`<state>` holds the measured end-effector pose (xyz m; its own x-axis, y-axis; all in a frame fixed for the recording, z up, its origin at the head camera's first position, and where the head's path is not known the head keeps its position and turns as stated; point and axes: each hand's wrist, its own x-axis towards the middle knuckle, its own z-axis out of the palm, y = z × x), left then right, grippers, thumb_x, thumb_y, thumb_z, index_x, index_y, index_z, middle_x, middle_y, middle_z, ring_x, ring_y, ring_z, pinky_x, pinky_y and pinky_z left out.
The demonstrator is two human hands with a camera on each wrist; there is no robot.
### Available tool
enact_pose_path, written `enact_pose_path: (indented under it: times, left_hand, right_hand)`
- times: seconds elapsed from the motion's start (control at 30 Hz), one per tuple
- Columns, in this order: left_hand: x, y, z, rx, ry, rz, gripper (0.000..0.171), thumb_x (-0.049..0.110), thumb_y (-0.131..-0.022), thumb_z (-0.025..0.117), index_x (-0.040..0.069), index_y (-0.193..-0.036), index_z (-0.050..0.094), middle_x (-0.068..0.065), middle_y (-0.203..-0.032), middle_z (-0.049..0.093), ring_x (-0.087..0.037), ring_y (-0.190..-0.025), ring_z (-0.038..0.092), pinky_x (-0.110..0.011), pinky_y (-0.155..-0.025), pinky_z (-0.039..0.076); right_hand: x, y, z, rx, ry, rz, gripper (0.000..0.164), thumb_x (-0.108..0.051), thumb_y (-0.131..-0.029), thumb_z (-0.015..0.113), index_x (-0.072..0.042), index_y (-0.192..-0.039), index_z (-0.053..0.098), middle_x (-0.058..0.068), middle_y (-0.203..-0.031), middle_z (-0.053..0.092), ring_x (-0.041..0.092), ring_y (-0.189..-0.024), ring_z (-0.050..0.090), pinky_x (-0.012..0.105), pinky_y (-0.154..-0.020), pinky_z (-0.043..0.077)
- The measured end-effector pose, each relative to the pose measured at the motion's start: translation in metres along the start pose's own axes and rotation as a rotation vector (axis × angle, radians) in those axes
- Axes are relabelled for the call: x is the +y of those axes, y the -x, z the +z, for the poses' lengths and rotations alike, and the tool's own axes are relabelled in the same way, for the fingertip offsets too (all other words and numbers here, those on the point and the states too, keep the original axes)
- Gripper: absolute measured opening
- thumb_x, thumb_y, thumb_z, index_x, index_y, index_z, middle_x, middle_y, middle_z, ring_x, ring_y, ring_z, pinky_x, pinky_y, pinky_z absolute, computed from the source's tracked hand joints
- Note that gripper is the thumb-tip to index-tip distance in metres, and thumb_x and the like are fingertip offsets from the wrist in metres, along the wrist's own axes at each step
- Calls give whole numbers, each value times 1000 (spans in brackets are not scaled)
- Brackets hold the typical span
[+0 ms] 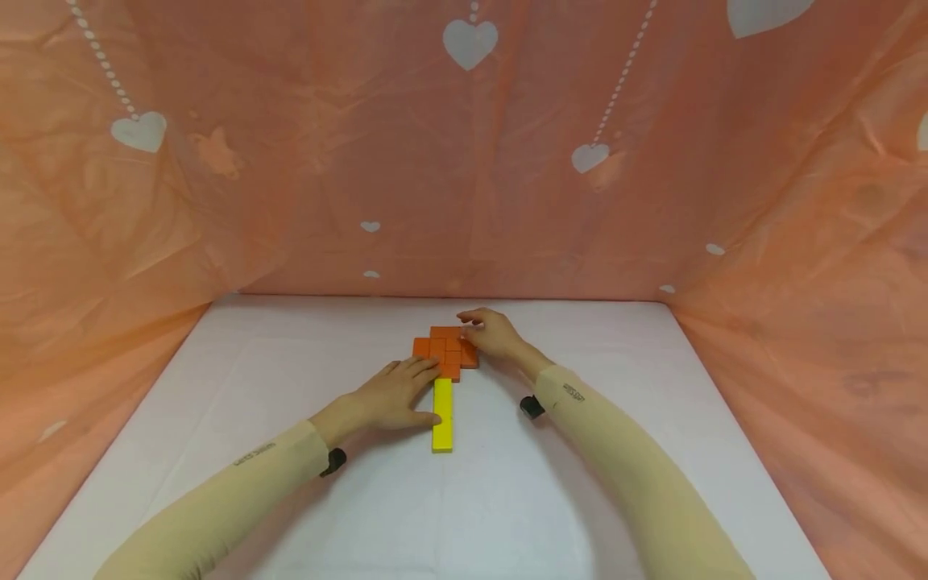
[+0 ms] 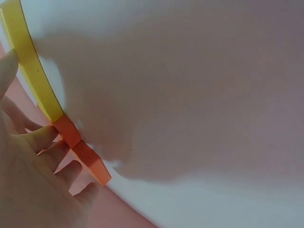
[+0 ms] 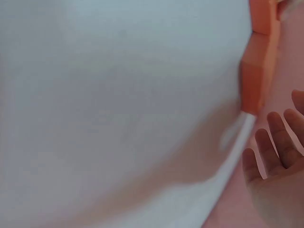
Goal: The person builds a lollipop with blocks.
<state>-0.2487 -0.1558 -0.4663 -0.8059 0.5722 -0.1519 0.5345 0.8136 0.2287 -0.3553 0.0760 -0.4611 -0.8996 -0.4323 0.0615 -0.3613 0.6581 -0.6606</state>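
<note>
Several orange blocks [image 1: 438, 346] lie flat in a close-fitting cluster on the white tabletop. A long yellow bar [image 1: 442, 427] extends from the cluster toward the near edge. My left hand [image 1: 391, 395] is spread beside them, its fingertips at the orange blocks and its thumb against the yellow bar. The left wrist view shows the same yellow bar [image 2: 33, 66] meeting orange blocks [image 2: 69, 130] end to end. At the cluster's right side hovers my right hand [image 1: 495, 334], fingers loosely bent. In the right wrist view those fingers hold nothing and appear apart from the orange blocks [image 3: 254, 71].
A white cloth-like surface [image 1: 326, 515] covers the table. Orange-pink curtains with white hearts [image 1: 471, 44] hang behind and on both sides. A dark wrist camera [image 1: 532, 407] sits under the right sleeve, and another wrist camera [image 1: 334, 461] under the left.
</note>
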Motion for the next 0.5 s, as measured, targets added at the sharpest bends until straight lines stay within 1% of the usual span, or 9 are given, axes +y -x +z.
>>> enact_pose_path:
  times: [0.1, 0.2, 0.33, 0.43, 0.5]
  left_hand:
    - [-3, -2, 0, 13, 8, 8, 90, 60, -94, 67, 8, -161, 38, -14, -170, 28, -39, -155, 26, -61, -124, 23]
    - [-6, -4, -1, 20, 10, 7, 89, 59, -93, 69, 9, -160, 39, -13, -170, 28, -38, -155, 26, -60, -125, 22]
    - [-9, -3, -2, 36, 34, 10, 88, 58, -92, 71, 8, -158, 42, -14, -169, 28, -39, -154, 26, -60, -125, 22]
    - [-12, -1, -3, 60, 39, 9, 88, 61, -93, 69, 7, -158, 43, -15, -169, 28, -39, -154, 27, -59, -125, 23]
    - [-15, 2, -5, 92, 31, 9, 88, 61, -94, 67, 6, -158, 43, -16, -168, 30, -40, -154, 28, -60, -124, 24]
  right_hand:
    - [1, 8, -10, 26, -9, -14, 41, -22, -105, 61, -7, -144, 62, 16, -148, 58, 36, -136, 54, 52, -114, 44]
    - [3, 16, -19, 65, 0, -52, 41, -20, -105, 63, -5, -143, 62, 15, -148, 58, 36, -135, 54, 54, -114, 44]
    - [7, 30, -31, 111, -1, -85, 41, -20, -104, 65, -5, -142, 63, 13, -146, 60, 35, -131, 57, 53, -112, 45]
    - [10, 42, -40, 145, -12, -94, 41, -21, -103, 67, -8, -141, 65, 11, -145, 61, 33, -132, 57, 53, -111, 46]
    - [13, 52, -46, 176, -15, -97, 41, -22, -102, 67, -9, -141, 65, 11, -145, 61, 33, -134, 56, 54, -112, 44]
